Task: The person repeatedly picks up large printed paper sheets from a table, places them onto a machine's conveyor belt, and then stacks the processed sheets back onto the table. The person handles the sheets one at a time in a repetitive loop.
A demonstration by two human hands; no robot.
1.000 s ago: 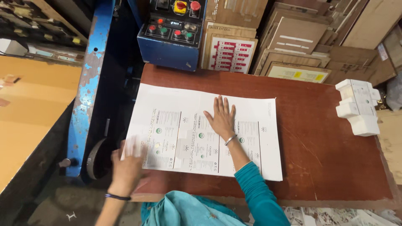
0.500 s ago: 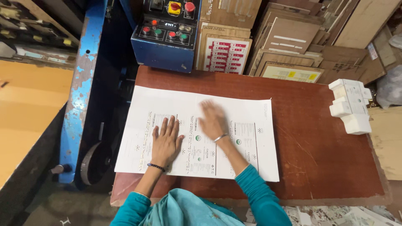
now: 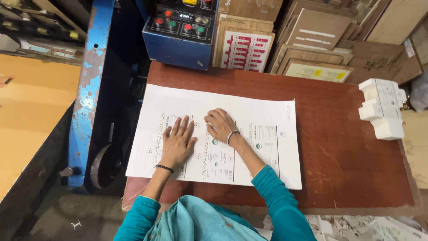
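A large printed sheet (image 3: 249,116) is laid flat on the brown table (image 3: 347,151), toward its left half. The sheet's left edge overhangs the table's left edge; its near edge lies close to the table's near edge, and a bare strip of table is left along the far edge.

The left hand (image 3: 177,142) is pressed flat on the sheet, palm down, fingers spread slightly and pointed away from the body. It is placed on the sheet's left-centre, over the printed panels. A dark bracelet is seen at the wrist.

The right hand (image 3: 220,126) is set just beside the left, near the sheet's middle. Its fingers are curled down against the paper, knuckles raised; whether paper is pinched beneath them cannot be told. A metal bangle is worn at the wrist. Both sleeves are teal.

A white folded carton (image 3: 382,107) rests at the table's right edge, well apart from both hands. A blue control box (image 3: 180,33) with coloured buttons stands beyond the far left corner, and stacked cardboard (image 3: 312,40) is seen behind the far edge.
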